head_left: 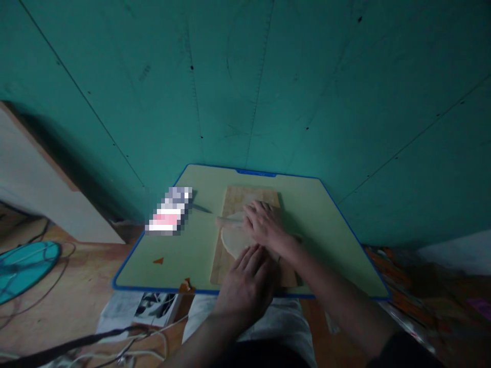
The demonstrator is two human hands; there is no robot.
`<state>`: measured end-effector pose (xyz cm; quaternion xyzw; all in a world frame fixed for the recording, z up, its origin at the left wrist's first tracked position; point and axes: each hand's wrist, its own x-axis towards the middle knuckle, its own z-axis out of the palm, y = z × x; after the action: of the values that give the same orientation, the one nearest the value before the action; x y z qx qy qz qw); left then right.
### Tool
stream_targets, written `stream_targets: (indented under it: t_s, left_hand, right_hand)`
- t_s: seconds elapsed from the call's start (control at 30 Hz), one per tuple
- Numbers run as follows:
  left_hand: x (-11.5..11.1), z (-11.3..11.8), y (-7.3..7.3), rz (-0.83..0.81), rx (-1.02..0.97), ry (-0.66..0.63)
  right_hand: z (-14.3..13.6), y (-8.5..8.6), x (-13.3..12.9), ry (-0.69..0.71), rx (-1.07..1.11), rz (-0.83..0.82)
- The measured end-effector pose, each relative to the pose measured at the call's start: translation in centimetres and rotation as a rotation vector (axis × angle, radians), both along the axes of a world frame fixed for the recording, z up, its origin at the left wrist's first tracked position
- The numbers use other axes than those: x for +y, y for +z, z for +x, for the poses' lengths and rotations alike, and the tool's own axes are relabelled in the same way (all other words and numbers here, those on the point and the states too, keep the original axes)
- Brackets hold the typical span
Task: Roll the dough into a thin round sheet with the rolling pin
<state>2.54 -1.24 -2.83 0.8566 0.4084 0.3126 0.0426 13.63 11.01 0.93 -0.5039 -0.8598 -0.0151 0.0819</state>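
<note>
A wooden board (220, 267) lies on the pale green table, with a flat, rounded sheet of dough (232, 240) on it. A rolling pin (229, 222) crosses the dough, its left end showing. My right hand (263, 222) is closed over the pin, which disappears beneath the fingers. Nearer my body, my left hand (249, 281) rests at the front edge of the dough, its fingers bent; whether it pinches the dough is hidden.
A pixelated flat item (169, 212) lies on the table's left side, with a knife (201, 208) beside it. Small orange scraps (158, 260) are near the front left. The green wall (245, 92) stands behind. Cables (146, 340) run below left.
</note>
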Motion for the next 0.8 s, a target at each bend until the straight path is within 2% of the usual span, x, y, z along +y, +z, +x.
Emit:
stream_targets:
  t_s: [0.13,0.3,0.4,0.5,0.67,0.8]
  left_hand:
    - [0.2,0.2,-0.3,-0.031,0.027,0.029]
    - [0.2,0.4,-0.5,-0.083,0.096,0.023]
    - [0.0,0.6,-0.8,-0.093,0.139,0.055]
    - [-0.2,0.8,-1.1,-0.074,0.185,0.097]
    - [-0.1,0.9,-0.7,-0.136,0.165,0.079]
    - [-0.2,0.9,-0.3,-0.167,0.145,0.077]
  right_hand:
    - [-0.1,-0.2,2.3,-0.003,-0.018,-0.032]
    - [-0.3,0.4,5.3,-0.101,-0.047,-0.039]
    - [-0.4,0.9,5.9,-0.155,-0.065,-0.056]
    - [-0.6,0.7,4.6,-0.145,-0.065,-0.079]
    - [-0.9,-0.6,0.3,-0.009,-0.031,-0.035]
    - [-1.4,-0.8,-0.4,-0.026,-0.057,-0.015]
